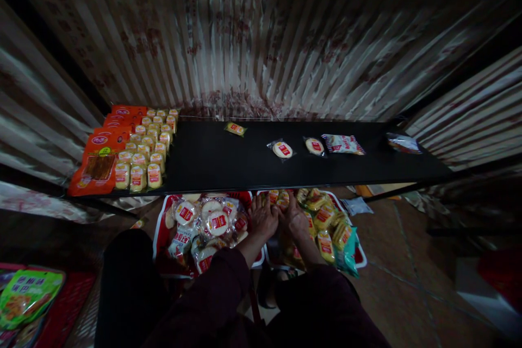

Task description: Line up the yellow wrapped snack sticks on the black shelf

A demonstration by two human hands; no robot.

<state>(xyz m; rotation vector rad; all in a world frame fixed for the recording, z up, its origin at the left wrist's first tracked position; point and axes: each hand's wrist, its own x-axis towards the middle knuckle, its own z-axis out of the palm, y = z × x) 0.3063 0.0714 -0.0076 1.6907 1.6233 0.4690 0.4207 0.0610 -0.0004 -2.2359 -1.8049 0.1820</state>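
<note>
My left hand [264, 218] and my right hand [294, 218] are close together at the inner edges of two baskets, just below the shelf's front edge. Small yellow packets [282, 199] lie between and beyond my fingers. Both hands have bent fingers near these packets; whether either grips one is too dark to tell. The left basket [159, 244] holds round white wrapped crackers [217, 223]. In the right basket [362, 256] are yellow wrapped snacks [325, 217] and a teal bag [349, 253].
A black shelf [228, 163] bears orange bags [100, 160] and rows of yellow packets [138, 160] at left. Several loose packets, including a striped bag [343, 144], lie further right. Pleated curtain [244, 38] hangs behind. A green bag [28, 293] is at lower left.
</note>
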